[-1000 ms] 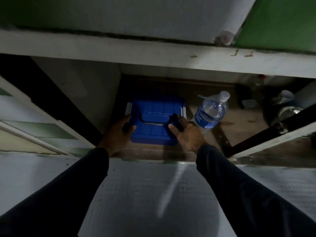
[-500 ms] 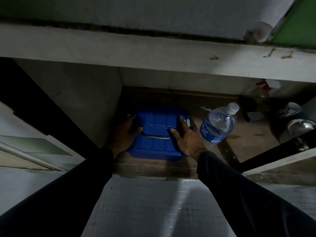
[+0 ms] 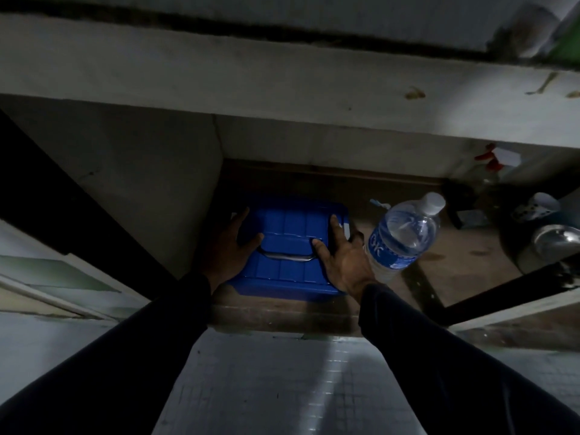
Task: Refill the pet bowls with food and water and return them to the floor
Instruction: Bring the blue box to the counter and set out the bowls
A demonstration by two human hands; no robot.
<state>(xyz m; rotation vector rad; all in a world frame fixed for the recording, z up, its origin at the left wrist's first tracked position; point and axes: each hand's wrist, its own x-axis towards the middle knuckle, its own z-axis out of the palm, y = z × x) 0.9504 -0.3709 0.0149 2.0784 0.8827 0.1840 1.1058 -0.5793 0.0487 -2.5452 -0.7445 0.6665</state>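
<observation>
Blue box [image 3: 290,246] on the cabinet floor, our left hand [image 3: 224,249] and right hand [image 3: 340,259] – fingers straight – pressing its sides; water bottle [image 3: 403,237] just beside

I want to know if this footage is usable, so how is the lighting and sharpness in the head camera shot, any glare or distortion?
Head view: very dim; cabinet interior around the blue box sits in deep shadow. Left hand nearly merges with the dark; right hand reads slightly clearer. Water bottle catches light. Bright streak glares on the tiled floor. Wide-angle bending at edges; top right corner is blurred.
</observation>
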